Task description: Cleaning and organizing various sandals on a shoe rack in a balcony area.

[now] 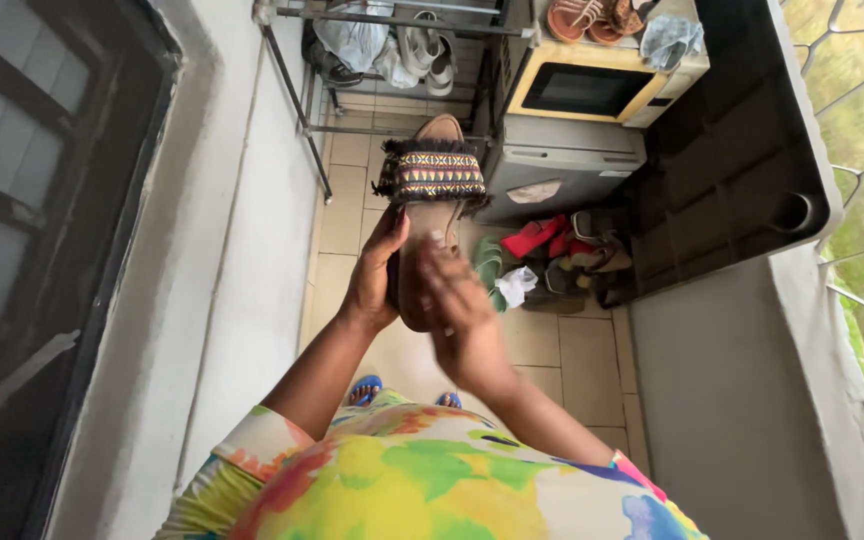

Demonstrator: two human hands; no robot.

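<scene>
- Holding the sandal (430, 215) up in front of you, your left hand (374, 275) grips it along its left edge near the heel end, thumb toward you and fingers wrapped behind the sole.
- Your right hand (460, 305) lies flat and blurred over the heel part of the footbed, fingers spread; you cannot tell whether it grips or only brushes the surface.
- The sandal's long axis runs away from you, heel at your hands and toe pointing toward the far end of the floor (552, 350); its woven patterned strap with the dark fringe sits beyond both hands, clear of them.
- Both hands meet at the heel, the left one carrying the weight.
- Below, the tiled floor runs narrow between a pale wall (252, 250) on your left and a low wall on your right.
- A heap of shoes (562, 262) lies on the floor just beyond your right hand, against a grey cabinet (562, 165) with a yellow microwave oven (592, 85) on top.
- A metal rack (392, 60) with more footwear stands at the far end.
</scene>
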